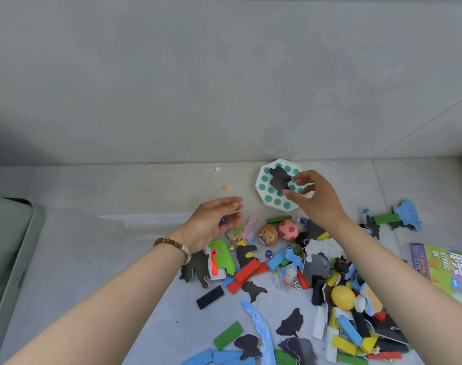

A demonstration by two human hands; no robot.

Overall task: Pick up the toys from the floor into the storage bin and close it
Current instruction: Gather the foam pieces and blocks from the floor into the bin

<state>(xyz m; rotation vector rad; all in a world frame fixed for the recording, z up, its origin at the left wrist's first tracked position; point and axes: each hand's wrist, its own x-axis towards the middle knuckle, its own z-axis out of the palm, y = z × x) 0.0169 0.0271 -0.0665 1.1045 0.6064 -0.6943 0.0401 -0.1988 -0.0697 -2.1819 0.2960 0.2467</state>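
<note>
Right hand (314, 196) pinches a dark puzzle piece (278, 179) between thumb and fingertips. It holds the piece over a white octagonal pop toy (266, 198) with teal bubbles, which lies on the grey floor (92, 246) at the hand's 9 o'clock. Left hand (214, 222) hovers at the right hand's 8 o'clock, apart from it, with fingers loosely curled and pointing toward 3 o'clock. A blue marble (222, 220) shows inside the curl, but whether the fingers grip it or it lies on the floor beneath cannot be told. A bead bracelet (171, 246) circles the left wrist. At 4 o'clock from the left fingertips sits a doll head (268, 234) with orange hair, and just beside it, at its 3 o'clock, a pink ball (288, 229) with red patches. At the left hand's 6 o'clock lies a green toy (222, 255) with an orange-red part. From there the pile spreads toward the frame's 5 o'clock: coloured wooden blocks such as a red block (247, 271), black puzzle shapes (290, 322), blue map pieces, and a yellow egg (343, 297) beside the right forearm. A printed box (446, 267) in green and purple lies at the frame's 3 to 4 o'clock edge. The grey-green storage bin (11, 246), only partly in view, is at the frame's 9 o'clock edge, well apart from the toys.
</note>
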